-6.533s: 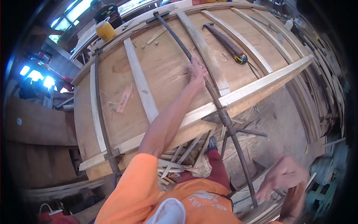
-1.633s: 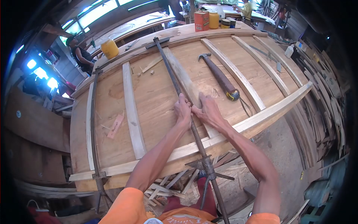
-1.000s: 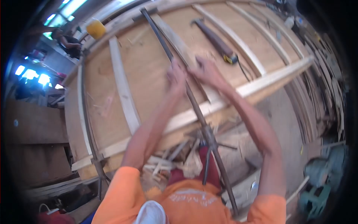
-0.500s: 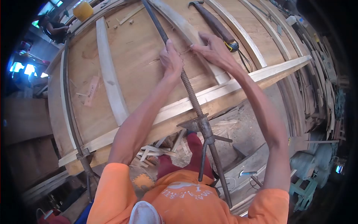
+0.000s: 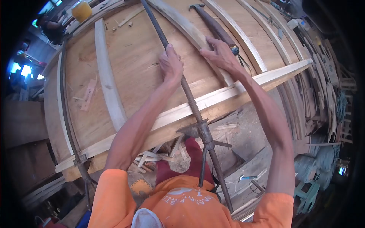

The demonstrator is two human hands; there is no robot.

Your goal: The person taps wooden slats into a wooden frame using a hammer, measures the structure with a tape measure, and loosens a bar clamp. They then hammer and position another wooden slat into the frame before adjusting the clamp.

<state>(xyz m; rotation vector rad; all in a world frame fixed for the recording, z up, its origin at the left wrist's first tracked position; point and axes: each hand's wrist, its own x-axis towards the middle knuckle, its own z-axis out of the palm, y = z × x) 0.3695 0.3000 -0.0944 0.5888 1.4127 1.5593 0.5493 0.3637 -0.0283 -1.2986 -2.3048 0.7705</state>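
Observation:
My left hand is wrapped round the long metal bar clamp, which lies across the wooden panel. My right hand rests on the wooden slat just right of the clamp, its thumb and forefinger apart on either side of the slat. A hammer lies right of that slat, its handle end near my right hand, partly hiding a tape measure. The clamp's screw head and handle sit at the panel's near edge.
A second bar clamp crosses the panel's left side. A yellow container stands at the far left, near a seated person. Stacked boards line the right. Scrap wood lies below the near edge.
Both hands were close together on the clamp; my right hand has moved right onto the slat. The slat's near end has shifted right, away from the clamp. The view has tilted down.

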